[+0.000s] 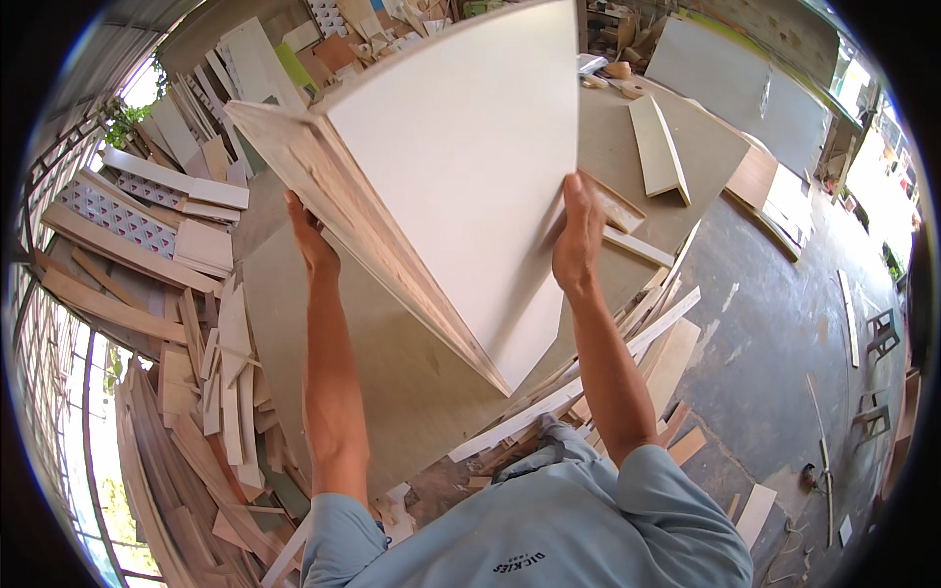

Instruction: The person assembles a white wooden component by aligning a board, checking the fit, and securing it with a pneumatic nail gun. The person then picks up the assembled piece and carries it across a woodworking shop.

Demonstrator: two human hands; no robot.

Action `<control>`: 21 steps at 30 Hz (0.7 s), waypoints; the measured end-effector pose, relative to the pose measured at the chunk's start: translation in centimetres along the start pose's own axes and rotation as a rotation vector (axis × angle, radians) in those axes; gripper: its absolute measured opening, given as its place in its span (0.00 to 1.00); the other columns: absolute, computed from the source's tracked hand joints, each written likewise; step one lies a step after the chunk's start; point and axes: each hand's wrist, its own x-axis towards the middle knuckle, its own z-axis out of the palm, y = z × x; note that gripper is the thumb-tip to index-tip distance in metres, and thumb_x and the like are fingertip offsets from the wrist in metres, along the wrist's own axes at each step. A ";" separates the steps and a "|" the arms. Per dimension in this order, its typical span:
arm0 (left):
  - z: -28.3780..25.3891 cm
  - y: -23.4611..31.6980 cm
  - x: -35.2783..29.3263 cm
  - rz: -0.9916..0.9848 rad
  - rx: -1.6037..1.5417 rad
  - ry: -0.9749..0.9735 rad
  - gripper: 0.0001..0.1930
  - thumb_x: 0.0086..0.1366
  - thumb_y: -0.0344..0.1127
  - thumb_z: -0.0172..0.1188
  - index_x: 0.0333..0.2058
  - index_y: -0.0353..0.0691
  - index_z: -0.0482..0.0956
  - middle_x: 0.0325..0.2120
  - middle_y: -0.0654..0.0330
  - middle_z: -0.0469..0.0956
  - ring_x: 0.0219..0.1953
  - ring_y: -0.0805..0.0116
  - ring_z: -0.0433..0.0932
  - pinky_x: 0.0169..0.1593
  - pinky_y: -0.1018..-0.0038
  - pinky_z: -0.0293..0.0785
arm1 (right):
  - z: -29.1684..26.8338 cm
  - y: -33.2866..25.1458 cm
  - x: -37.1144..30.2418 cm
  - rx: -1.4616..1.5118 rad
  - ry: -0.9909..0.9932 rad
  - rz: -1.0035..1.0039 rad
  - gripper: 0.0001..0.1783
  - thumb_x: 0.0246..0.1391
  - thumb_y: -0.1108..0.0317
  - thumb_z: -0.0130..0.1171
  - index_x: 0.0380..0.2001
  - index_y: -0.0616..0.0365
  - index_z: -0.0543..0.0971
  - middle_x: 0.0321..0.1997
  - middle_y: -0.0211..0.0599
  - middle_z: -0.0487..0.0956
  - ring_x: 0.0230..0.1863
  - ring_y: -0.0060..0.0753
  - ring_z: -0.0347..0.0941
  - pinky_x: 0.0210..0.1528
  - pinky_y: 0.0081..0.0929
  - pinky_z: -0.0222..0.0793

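Between my two hands, a large white-faced wooden panel (461, 167) is held tilted above the work table (372, 363). It seems to be part of a boxy piece, with a bare wood strip (392, 245) along its left side. My left hand (316, 240) grips the outer left side, some fingers hidden behind it. On the opposite edge my right hand (580, 235) holds on with the thumb pointing up, its other fingers mostly out of sight. The lower corner of the piece points toward me.
A white angled board (659, 147) lies at the table's far right, with tape rolls (627, 88) beyond. Wood offcuts (230, 392) are heaped at the left, and long strips (588, 382) lie along the near edge. Small stools (872, 416) stand on the grey floor at the right.
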 end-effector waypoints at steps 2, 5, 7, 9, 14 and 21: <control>0.4 -0.5 -0.2 0.044 0.065 -0.039 0.39 0.71 0.68 0.35 0.68 0.43 0.60 0.61 0.57 0.68 0.60 0.64 0.66 0.63 0.64 0.58 | -0.3 2.0 -1.4 0.140 0.005 0.151 0.35 0.67 0.43 0.39 0.43 0.70 0.77 0.39 0.46 0.79 0.44 0.35 0.70 0.52 0.33 0.62; 3.3 -0.3 -1.4 0.128 -0.112 0.018 0.39 0.71 0.68 0.34 0.65 0.43 0.62 0.58 0.57 0.70 0.58 0.65 0.68 0.61 0.63 0.63 | -0.2 2.9 -1.7 0.149 0.075 0.180 0.39 0.67 0.40 0.38 0.35 0.72 0.78 0.30 0.40 0.79 0.37 0.30 0.69 0.45 0.31 0.64; 3.7 -0.5 -2.1 0.173 -0.165 0.051 0.38 0.71 0.68 0.33 0.63 0.42 0.64 0.56 0.57 0.71 0.57 0.64 0.69 0.59 0.63 0.67 | 0.4 2.7 -0.9 0.073 0.090 0.163 0.40 0.67 0.39 0.38 0.33 0.73 0.77 0.27 0.38 0.78 0.34 0.28 0.68 0.42 0.32 0.65; 0.8 -0.6 -0.5 0.228 -0.044 0.033 0.37 0.72 0.68 0.33 0.61 0.40 0.65 0.55 0.57 0.71 0.57 0.63 0.70 0.58 0.63 0.70 | 1.1 2.6 -0.5 0.104 0.081 0.205 0.41 0.67 0.38 0.39 0.34 0.73 0.79 0.28 0.39 0.79 0.35 0.28 0.69 0.43 0.31 0.65; -0.5 0.9 -1.0 0.182 -0.015 -0.033 0.42 0.72 0.68 0.30 0.71 0.41 0.47 0.70 0.54 0.53 0.69 0.58 0.54 0.71 0.66 0.51 | 2.1 2.8 0.3 0.196 0.036 0.209 0.40 0.68 0.39 0.39 0.36 0.73 0.80 0.30 0.40 0.80 0.36 0.29 0.70 0.45 0.32 0.66; -4.3 3.2 -1.9 0.350 0.283 0.272 0.31 0.74 0.54 0.39 0.68 0.41 0.55 0.68 0.55 0.57 0.69 0.58 0.57 0.71 0.59 0.53 | 3.7 2.4 -0.2 0.265 0.028 0.208 0.40 0.67 0.40 0.42 0.35 0.75 0.80 0.30 0.39 0.81 0.36 0.25 0.70 0.43 0.29 0.67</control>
